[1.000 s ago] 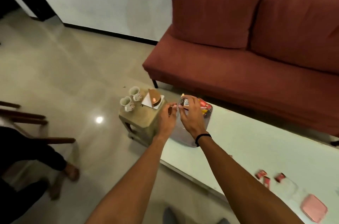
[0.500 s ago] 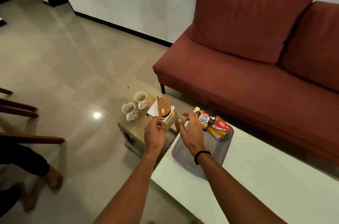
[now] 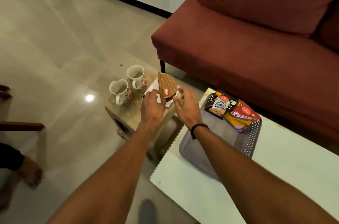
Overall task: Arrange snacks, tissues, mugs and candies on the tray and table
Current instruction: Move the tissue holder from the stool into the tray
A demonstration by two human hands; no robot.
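A brown half-round tissue holder (image 3: pixel 167 85) with white tissues stands on a small beige stool (image 3: pixel 126 113). My left hand (image 3: pixel 152 107) touches its near left side with fingers spread. My right hand (image 3: pixel 186 106) hovers at its right side, fingers apart and empty. Two white floral mugs (image 3: pixel 120 91) (image 3: pixel 136 77) stand on the stool to the left. A grey tray (image 3: pixel 245 141) on the pale table (image 3: pixel 275 178) carries a salted peanuts packet (image 3: pixel 219 106) and a red-yellow snack packet (image 3: pixel 242 117).
A dark red sofa (image 3: pixel 256 36) stands behind the table and stool. At the left edge are a wooden chair (image 3: pixel 22 126) and another person's foot (image 3: pixel 30 172). A shoe tip (image 3: pixel 146 211) shows by the table's near corner.
Both hands left the snack packets on the tray and moved left to the tissue holder on the stool. The view has swung down and closer.
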